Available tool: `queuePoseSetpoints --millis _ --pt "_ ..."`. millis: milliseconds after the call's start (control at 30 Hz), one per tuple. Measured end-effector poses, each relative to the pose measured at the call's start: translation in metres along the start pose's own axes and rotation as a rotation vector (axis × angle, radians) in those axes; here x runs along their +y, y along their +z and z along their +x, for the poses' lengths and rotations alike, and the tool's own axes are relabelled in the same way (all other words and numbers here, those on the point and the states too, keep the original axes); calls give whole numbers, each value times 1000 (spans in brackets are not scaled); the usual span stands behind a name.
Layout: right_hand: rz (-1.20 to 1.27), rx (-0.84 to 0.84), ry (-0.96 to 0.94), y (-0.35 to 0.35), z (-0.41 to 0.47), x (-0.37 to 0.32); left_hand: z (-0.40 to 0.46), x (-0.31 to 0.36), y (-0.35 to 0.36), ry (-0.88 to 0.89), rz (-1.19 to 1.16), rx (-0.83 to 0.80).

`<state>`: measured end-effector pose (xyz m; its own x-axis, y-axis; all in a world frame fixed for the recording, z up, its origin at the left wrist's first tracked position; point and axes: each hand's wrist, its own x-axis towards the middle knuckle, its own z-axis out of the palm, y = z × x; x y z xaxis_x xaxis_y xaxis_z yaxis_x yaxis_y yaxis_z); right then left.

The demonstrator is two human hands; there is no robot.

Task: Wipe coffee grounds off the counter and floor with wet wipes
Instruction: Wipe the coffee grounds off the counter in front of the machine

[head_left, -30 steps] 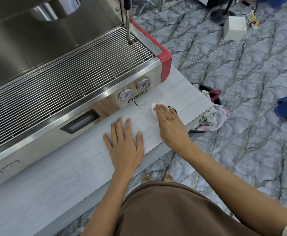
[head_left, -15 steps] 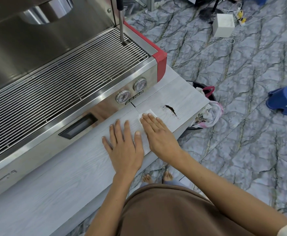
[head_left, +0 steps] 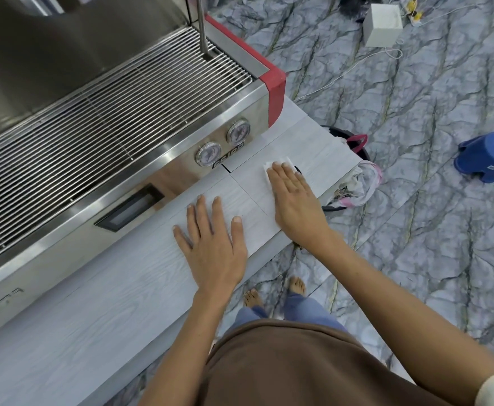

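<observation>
My right hand (head_left: 294,199) lies flat on a white wet wipe (head_left: 281,162), pressing it onto the pale wood-grain counter (head_left: 93,317) near the counter's right end. Only the wipe's far edge shows past my fingertips. A dark sliver of coffee grounds (head_left: 298,170) peeks out at the right of my fingers; the remainder is covered by hand and wipe. My left hand (head_left: 210,247) rests palm down on the counter to the left, fingers spread, holding nothing.
A steel espresso machine (head_left: 108,118) with a red corner and two gauges fills the counter behind my hands. On the marble-pattern floor stand a black bin with a plastic bag (head_left: 354,171), a blue stool (head_left: 487,156) and a white box (head_left: 382,20) with cables.
My right hand slid the wipe back toward me and left, exposing the grounds, then pushed it forward and right over them again. The left hand stayed put.
</observation>
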<state>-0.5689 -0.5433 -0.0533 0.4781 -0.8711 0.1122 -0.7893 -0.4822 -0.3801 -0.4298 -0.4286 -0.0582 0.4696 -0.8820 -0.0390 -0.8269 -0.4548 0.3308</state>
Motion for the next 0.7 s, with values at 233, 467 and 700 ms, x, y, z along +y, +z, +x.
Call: queuePoseSetpoints --millis 233,467,700 --pt "-6 2 -1 -14 7 28 -1 2 1 -18 6 10" --pt "64 15 -40 -24 11 42 2 10 4 -58 -37 29" --pt "105 16 -223 -13 -16 12 16 33 5 -42 -148 68"
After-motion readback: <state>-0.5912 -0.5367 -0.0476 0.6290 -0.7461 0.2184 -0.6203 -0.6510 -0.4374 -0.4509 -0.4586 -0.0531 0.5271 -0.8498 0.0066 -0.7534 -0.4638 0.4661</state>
